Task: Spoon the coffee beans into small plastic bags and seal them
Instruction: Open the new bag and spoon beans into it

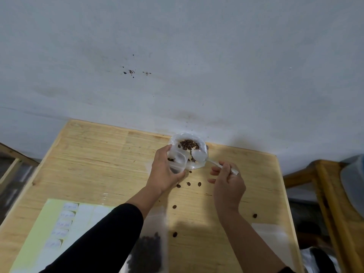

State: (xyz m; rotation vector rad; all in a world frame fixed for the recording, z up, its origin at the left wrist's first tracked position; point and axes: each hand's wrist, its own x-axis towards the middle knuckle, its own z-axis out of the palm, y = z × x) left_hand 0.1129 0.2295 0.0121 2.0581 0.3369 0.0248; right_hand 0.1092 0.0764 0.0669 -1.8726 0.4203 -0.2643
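Note:
A clear plastic container [178,161] lies tilted in my left hand [164,170] at the far side of the wooden table [88,154]. Behind it sits a crumpled clear bag holding coffee beans [188,144]. My right hand [228,184] pinches the handle of a white plastic spoon [199,156], whose bowl rests at the bag's mouth beside the container. A small clear bag filled with beans [146,253] lies flat near the table's front, partly under my left sleeve. An empty clear bag [269,233] lies at the right.
Several loose beans [188,183] are scattered on the table between my hands and the front edge. A pale green sheet with white labels [59,229] lies front left. A wall rises right behind the table. A wooden frame [331,194] stands to the right.

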